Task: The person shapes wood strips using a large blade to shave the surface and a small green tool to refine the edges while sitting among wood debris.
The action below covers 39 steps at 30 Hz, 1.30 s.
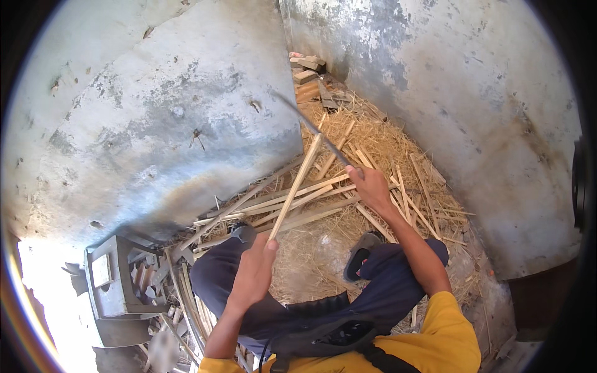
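Left hand (254,268) clamped on pale strip (296,186); right hand (372,186) gripping long blade (335,150) crossing strip's tip.

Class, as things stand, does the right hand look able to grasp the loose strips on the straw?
Probably not: the strips lie in the open, but the right hand is already closed around the long dark blade.

Makeshift workshop corner: peeling, stained walls (186,93), a floor (311,248) littered with straw-coloured shavings (382,138) and long split strips (336,180), bricks (306,76) at the back, and a long blade (335,151) in use.
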### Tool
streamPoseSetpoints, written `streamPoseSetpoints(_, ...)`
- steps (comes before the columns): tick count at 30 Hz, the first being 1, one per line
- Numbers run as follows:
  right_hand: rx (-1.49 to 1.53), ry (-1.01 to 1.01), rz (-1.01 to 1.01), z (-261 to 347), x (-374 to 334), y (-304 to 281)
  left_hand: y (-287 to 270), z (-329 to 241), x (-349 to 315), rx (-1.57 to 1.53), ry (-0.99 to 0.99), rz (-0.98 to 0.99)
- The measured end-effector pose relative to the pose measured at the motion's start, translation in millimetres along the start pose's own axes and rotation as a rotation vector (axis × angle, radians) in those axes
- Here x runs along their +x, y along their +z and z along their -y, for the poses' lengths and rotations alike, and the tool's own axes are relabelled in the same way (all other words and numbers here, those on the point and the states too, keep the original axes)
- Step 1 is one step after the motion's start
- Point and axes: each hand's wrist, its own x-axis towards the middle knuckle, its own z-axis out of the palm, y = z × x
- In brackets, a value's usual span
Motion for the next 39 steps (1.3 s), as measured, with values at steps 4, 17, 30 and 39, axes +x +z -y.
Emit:
streamPoseSetpoints(4,0.221,-0.093,-0.184,3.7,-3.8,-12.5,-1.1,24.4,6.2,-0.221,-0.090,0.097)
streamPoseSetpoints(17,-0.022,-0.446,-0.049,41.3,-25.7,-12.3,27.8,-1.9,-4.7,0.367,-0.006,-0.189)
streamPoseSetpoints(30,0.032,-0.441,-0.010,34.4,-23.2,-6.0,28.5,9.2,-6.1,0.341,0.012,-0.083)
streamPoseSetpoints(39,-0.010,-0.456,0.031,32.5,-29.5,11.7,31.1,14.6,-9.6,0.312,-0.003,-0.105)
